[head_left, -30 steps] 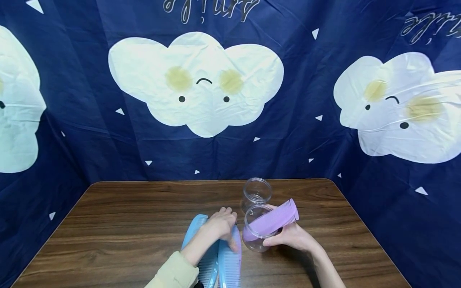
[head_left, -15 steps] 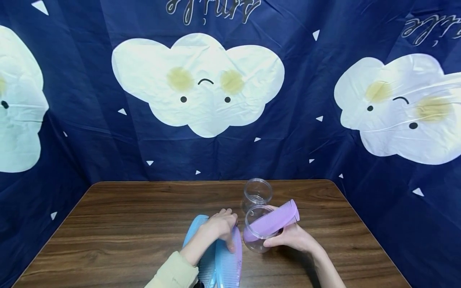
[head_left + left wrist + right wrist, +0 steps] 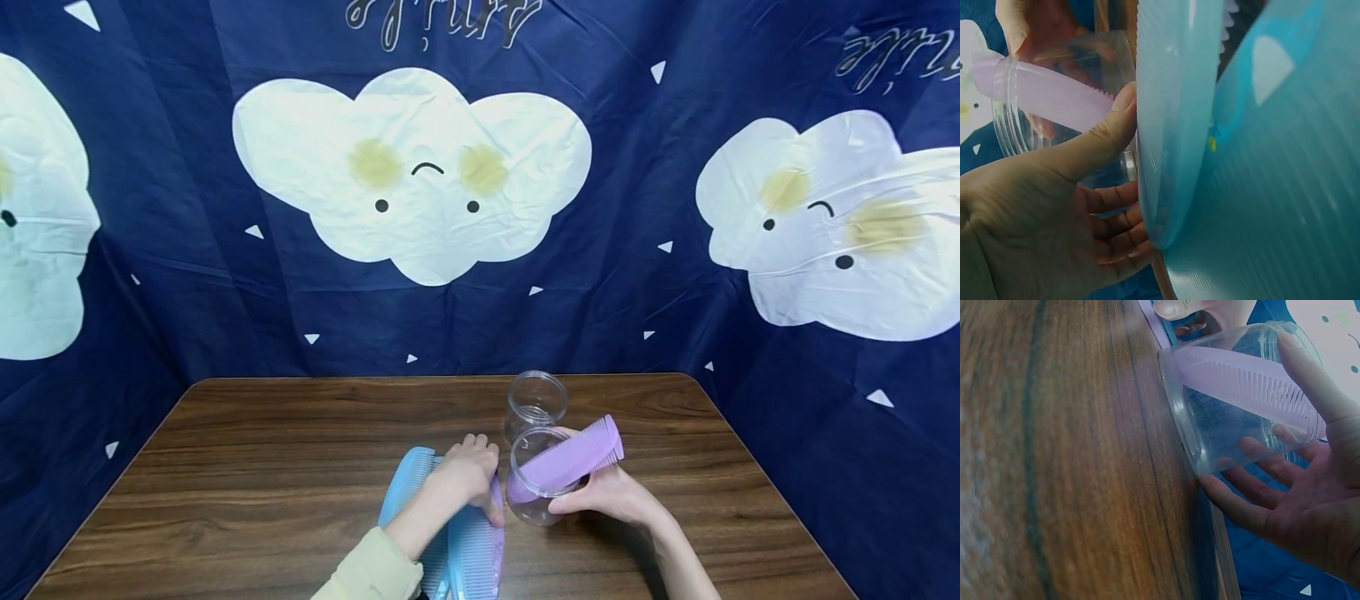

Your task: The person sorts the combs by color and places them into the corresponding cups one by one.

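Note:
My left hand [image 3: 471, 473] grips the far end of an upright purple comb [image 3: 498, 546], thumb on its right side. Against that comb's left side stands a blue comb [image 3: 472, 554], large in the left wrist view. A second blue comb [image 3: 405, 485] leans outward further left, partly covered by my forearm. With my right hand [image 3: 603, 492] I hold a clear plastic jar [image 3: 1222, 431] around its side, thumb near the rim. Inside it a lilac comb [image 3: 566, 460] leans to the right, its toothed end sticking out over the rim.
Just behind the held jar stands another clear jar [image 3: 536, 400]. All of this is on a brown wooden table [image 3: 262, 483]. A dark blue curtain [image 3: 450, 325] with cloud prints hangs behind the table's far edge.
My left hand has shifted slightly to the right over the purple comb, and the neighbouring blue comb has moved closer against it. The right hand, jar and lilac comb stay the same.

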A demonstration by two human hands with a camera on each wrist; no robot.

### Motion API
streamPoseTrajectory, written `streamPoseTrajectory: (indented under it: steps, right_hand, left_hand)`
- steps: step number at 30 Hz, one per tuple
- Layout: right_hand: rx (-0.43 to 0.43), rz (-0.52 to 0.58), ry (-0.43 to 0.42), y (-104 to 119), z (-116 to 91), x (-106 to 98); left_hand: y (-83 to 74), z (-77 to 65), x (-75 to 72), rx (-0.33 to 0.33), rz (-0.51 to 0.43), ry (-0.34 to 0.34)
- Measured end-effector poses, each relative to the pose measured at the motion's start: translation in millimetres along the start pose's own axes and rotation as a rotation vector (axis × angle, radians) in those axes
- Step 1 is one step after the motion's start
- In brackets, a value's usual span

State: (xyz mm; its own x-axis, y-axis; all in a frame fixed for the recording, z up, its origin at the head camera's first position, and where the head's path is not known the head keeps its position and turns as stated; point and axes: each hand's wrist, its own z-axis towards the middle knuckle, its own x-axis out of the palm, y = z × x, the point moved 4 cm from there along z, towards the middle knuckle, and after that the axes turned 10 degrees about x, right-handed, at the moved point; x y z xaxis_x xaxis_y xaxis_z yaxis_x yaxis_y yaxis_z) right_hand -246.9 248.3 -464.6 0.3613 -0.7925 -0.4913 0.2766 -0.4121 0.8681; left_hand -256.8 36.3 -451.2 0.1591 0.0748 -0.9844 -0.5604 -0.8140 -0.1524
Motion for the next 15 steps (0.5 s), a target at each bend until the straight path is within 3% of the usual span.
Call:
streamPoseTrajectory:
  steps: [6, 15]
  right_hand:
    - [0.009, -0.001, -0.003, 3, 0, 0]
    - [0.023, 0.004, -0.002, 4, 1, -2]
  left_hand:
    - [4.4, 3.9, 1.1, 0.007, 0.002, 0.009]
    - [11.6, 10.2, 1.7, 0.004, -0.092, 0.042]
